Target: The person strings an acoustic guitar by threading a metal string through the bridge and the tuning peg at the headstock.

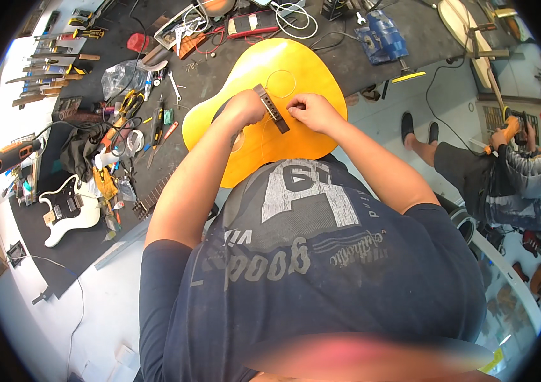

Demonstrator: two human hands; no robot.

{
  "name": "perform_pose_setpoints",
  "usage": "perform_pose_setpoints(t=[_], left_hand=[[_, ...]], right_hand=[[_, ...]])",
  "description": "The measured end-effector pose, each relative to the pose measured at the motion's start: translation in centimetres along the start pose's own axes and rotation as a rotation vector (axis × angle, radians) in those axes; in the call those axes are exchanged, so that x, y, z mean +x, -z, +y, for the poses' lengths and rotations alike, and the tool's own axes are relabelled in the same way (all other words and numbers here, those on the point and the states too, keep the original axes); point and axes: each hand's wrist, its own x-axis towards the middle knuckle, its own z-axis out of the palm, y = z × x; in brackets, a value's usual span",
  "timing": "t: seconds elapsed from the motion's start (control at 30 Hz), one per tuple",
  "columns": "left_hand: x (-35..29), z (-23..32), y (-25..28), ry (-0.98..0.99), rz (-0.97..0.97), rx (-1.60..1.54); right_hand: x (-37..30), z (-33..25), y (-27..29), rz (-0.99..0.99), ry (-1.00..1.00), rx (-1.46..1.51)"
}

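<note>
Logging two bare hands, apart, one either side of the dark bridge (273, 109) on an orange-yellow acoustic guitar (296, 134). We have the guitar face up before the wearer's torso, its far part over the dark table (340, 73). Left hand (246, 107) is bent down by the bridge, fingers mostly hidden; right hand (313, 113) has fingertips drawn in just beside it. We can't tell what either grips. Looped string (295, 83) beyond the bridge; blue vise (383, 41) far right on the table; white electric guitar (86, 216) at left.
</note>
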Motion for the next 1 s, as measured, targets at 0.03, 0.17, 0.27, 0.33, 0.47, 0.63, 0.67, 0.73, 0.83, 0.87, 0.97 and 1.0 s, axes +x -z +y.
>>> perform_pose_setpoints(t=[0.03,0.17,0.27,0.33,0.47,0.63,0.67,0.73,0.83,0.87,0.97,1.0], left_hand=[[0.6,-0.1,-0.1,0.003,0.002,-0.006],[1.3,0.6,0.1,-0.007,-0.004,0.077],[0.4,0.6,-0.5,-0.065,0.080,0.050],[0.5,-0.1,-1.2,-0.098,0.150,-0.030],[0.8,-0.4,-2.5,-0.103,0.228,-0.047],[0.5,-1.6,-2.7,-0.152,0.163,-0.163],[0.3,-2.0,-2.9,-0.153,0.174,-0.247],[-0.3,-2.1,-2.6,-0.164,0.157,-0.257],[-1.6,-2.6,-2.5,-0.181,0.135,-0.316],[-2.1,-3.0,-2.5,-0.182,0.128,-0.368],[-3.4,-4.8,-3.2,-0.199,0.163,-0.454],[-5.1,-5.1,-2.4,-0.201,0.153,-0.412]], right_hand=[[0.0,-0.1,0.0,-0.002,0.007,-0.016],[0.4,-0.3,-0.3,0.008,0.065,-0.106],[0.6,-0.7,-0.3,0.007,0.081,-0.129],[1.1,-1.0,-0.4,0.006,0.112,-0.168],[1.5,-0.9,-0.5,0.007,0.099,-0.219],[1.0,-1.4,0.0,-0.023,0.041,-0.198],[1.0,-1.8,0.0,-0.030,-0.005,-0.179],[0.8,-2.3,0.2,-0.038,-0.009,-0.182],[1.2,-2.4,0.4,-0.047,-0.005,-0.181],[1.4,-2.4,0.4,-0.053,0.002,-0.175],[1.8,-2.7,0.3,-0.052,-0.020,-0.165],[1.9,-2.8,0.2,-0.067,-0.010,-0.176]])
